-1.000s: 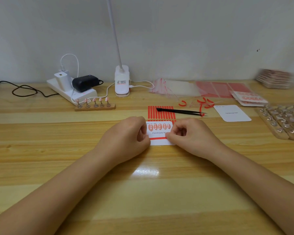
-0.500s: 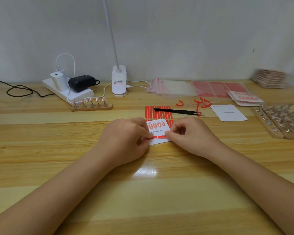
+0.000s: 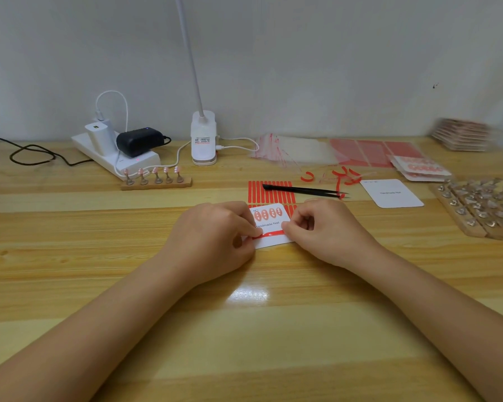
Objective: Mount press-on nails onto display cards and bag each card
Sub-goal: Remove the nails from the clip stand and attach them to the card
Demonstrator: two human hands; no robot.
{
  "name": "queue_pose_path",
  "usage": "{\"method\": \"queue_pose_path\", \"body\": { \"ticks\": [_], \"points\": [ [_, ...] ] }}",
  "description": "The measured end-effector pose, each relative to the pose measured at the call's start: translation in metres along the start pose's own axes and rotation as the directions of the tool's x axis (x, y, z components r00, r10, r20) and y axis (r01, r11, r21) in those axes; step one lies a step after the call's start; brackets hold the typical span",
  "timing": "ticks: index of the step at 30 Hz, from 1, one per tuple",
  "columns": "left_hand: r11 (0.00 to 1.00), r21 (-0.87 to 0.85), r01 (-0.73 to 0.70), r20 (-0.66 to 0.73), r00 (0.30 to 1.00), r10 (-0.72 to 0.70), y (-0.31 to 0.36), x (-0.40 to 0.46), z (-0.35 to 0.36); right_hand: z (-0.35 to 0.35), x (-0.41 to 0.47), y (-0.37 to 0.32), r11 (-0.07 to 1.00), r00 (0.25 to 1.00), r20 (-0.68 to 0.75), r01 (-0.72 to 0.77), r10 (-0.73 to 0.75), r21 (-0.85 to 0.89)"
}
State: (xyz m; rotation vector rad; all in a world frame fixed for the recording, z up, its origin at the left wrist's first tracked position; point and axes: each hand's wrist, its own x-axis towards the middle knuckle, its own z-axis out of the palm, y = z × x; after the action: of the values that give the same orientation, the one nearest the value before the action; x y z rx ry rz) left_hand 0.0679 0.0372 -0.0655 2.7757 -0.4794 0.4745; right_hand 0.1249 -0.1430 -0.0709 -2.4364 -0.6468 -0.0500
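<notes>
A white display card point(image 3: 270, 224) printed "Handmade Nail" lies on the wooden table, slightly tilted, with several pink nails along its top and a red tape strip point(image 3: 272, 234) across its lower part. My left hand point(image 3: 215, 236) pinches the card's left edge at the strip. My right hand point(image 3: 325, 230) presses its fingertips on the card's right edge at the strip's end. Under the card sits a sheet of red adhesive strips point(image 3: 269, 192), and black tweezers point(image 3: 302, 190) lie on it.
A blank card point(image 3: 391, 192) lies to the right, near curled red backing scraps point(image 3: 343, 177). Clear bags point(image 3: 296, 152), red sheets point(image 3: 372, 152) and finished packs point(image 3: 421, 168) sit behind. Wooden nail stands point(image 3: 482, 207) fill the right. A small nail stand point(image 3: 156, 181), power strip point(image 3: 114, 158) and lamp base point(image 3: 203, 140) stand at the back left.
The card has turned slightly and shifted left under my hands. My left thumb and finger have moved onto the red strip at its left end. My right hand stays on the right edge.
</notes>
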Motion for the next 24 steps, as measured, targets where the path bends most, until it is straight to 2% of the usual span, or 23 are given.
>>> {"method": "queue_pose_path", "body": {
  "ticks": [19,24],
  "points": [
    [0.999,-0.025,0.029,0.006,1.000,-0.029,-0.0010,0.0008,0.0002,0.0027,-0.0005,-0.0022,0.996,1.000,-0.011,0.005,-0.006,-0.089],
    [0.999,-0.035,0.033,0.008,0.999,-0.032,-0.0016,0.0012,0.0013,-0.0053,-0.0057,0.0058,0.987,0.994,-0.097,-0.071,0.057,-0.145]
  ]
}}
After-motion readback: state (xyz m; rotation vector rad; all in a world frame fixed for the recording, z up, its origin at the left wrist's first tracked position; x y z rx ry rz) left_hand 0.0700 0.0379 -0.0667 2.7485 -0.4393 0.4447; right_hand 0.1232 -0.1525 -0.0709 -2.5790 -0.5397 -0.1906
